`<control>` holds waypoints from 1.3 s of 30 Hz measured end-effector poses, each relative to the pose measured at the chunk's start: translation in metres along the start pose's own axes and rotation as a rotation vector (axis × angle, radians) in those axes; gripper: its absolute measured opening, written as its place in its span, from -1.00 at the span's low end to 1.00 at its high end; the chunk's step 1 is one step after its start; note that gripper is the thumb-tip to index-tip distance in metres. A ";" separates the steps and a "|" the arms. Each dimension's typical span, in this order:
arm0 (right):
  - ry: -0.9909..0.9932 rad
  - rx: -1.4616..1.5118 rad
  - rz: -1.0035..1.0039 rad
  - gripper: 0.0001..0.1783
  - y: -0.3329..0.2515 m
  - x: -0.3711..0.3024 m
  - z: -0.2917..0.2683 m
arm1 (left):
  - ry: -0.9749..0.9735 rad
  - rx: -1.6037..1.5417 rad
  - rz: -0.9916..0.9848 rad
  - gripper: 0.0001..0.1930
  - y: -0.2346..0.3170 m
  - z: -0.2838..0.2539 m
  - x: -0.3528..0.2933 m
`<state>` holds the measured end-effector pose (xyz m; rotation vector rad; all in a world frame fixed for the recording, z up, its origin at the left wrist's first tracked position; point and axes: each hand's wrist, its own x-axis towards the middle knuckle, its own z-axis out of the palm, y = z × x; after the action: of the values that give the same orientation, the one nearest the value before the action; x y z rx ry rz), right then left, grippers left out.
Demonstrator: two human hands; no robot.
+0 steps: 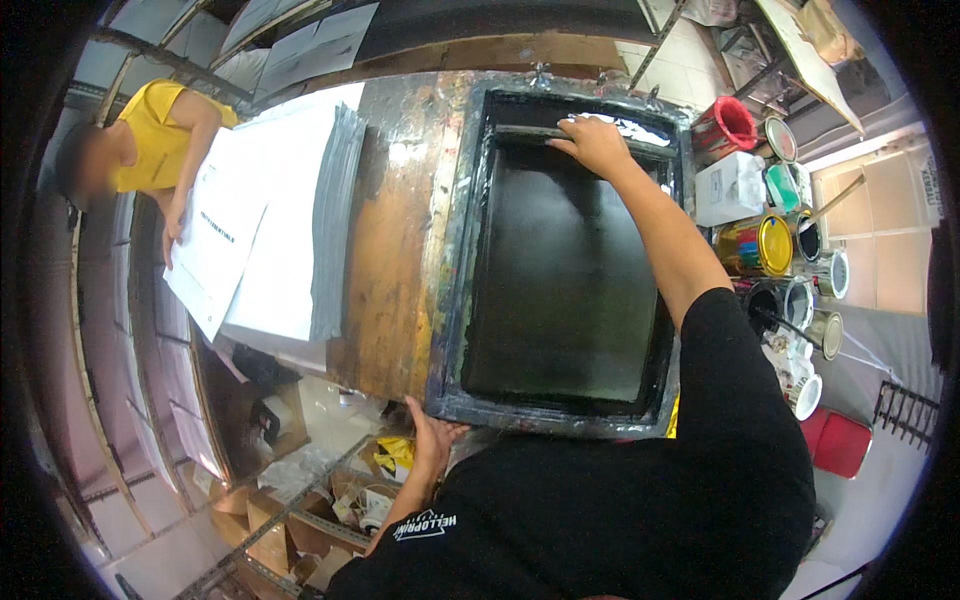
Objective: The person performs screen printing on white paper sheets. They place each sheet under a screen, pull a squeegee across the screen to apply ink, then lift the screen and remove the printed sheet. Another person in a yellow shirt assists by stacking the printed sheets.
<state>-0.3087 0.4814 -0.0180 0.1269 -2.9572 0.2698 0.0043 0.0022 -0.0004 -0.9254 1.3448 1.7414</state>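
A dark screen printing frame (pixel 450 330) lies on the table before me, its mesh (pixel 570 290) black and glossy. At its far end my right hand (pixel 597 148) is closed over a squeegee (pixel 535 131) that runs across the frame; the palm hides part of it. White ink (pixel 640 132) shows beside that hand, behind the bar. My left hand (pixel 432 440) holds the frame's near left corner, thumb along the side and fingers at the near edge; some fingertips are hidden.
Left, a co-worker in yellow (pixel 160 140) handles the top sheet of a tall paper stack (pixel 340 220). Paint cans, including a yellow-lidded can (pixel 772 245) and a red bucket (pixel 725 130), crowd the right side. Cardboard boxes (pixel 270 530) stand below the table's near edge.
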 end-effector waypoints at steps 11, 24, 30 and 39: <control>-0.200 0.051 0.076 -0.56 -0.216 -0.259 -0.088 | -0.296 0.023 0.194 0.24 0.021 -0.009 -0.027; 0.544 -0.230 -0.023 -0.67 -0.266 -0.199 -0.309 | -0.353 1.137 1.224 0.00 0.074 0.070 -0.033; 0.496 -0.062 -0.008 -0.59 -0.268 -0.158 -0.355 | 0.066 1.782 1.251 0.13 -0.029 0.038 0.059; 0.444 -0.015 0.001 -0.61 -0.210 -0.111 -0.389 | -0.106 1.428 1.424 -0.25 0.065 0.133 -0.004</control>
<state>-0.1167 0.3555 0.3755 0.0548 -2.5181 0.2397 -0.0644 0.1198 0.0569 1.1459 2.7242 0.8728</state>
